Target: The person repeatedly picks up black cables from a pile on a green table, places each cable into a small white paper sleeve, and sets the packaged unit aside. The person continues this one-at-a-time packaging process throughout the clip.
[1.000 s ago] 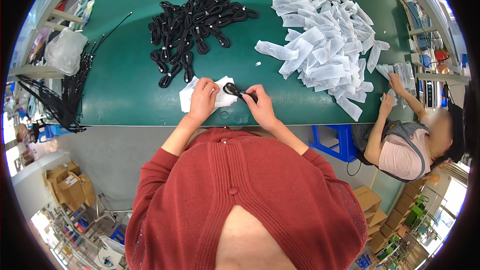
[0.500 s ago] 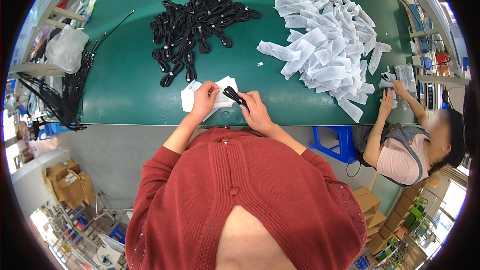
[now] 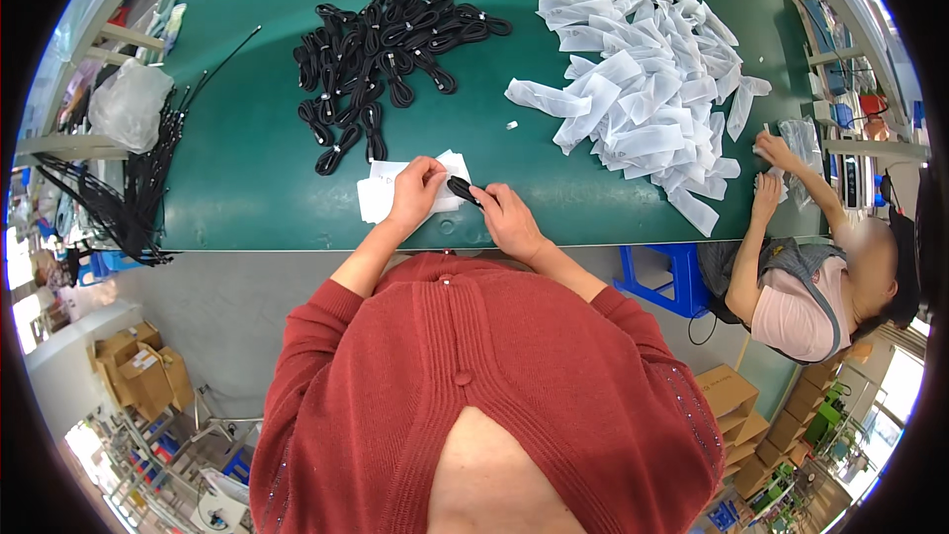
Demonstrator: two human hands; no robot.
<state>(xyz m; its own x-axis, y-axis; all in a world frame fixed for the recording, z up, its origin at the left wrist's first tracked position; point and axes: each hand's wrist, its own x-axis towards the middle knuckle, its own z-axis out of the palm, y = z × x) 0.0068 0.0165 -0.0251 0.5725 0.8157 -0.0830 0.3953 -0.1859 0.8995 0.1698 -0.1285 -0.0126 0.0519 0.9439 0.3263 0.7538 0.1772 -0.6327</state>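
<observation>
In my right hand (image 3: 510,219) is a folded bundle of black cable (image 3: 461,190), pinched between thumb and fingers, its end pointing left over the white bags. My left hand (image 3: 415,192) has its thumb and fingertips together on the upper bag of a small stack of flat white bags (image 3: 376,200) near the table's front edge. The cable's tip is close to that bag; whether it is inside I cannot tell. Beyond my left hand lies a pile of coiled black cables (image 3: 381,49). To the right is a heap of filled, translucent white bags (image 3: 643,99).
The green table (image 3: 297,208) carries a small white piece (image 3: 511,126) in its middle. Long black cables (image 3: 148,168) and a clear plastic bag (image 3: 130,104) are at the left edge. At the right, a co-worker (image 3: 806,307) handles small items beside a blue stool (image 3: 664,280).
My left hand has shifted slightly right, toward the cable. The cable bundle in my right hand has moved a little lower. The co-worker's hands have also moved.
</observation>
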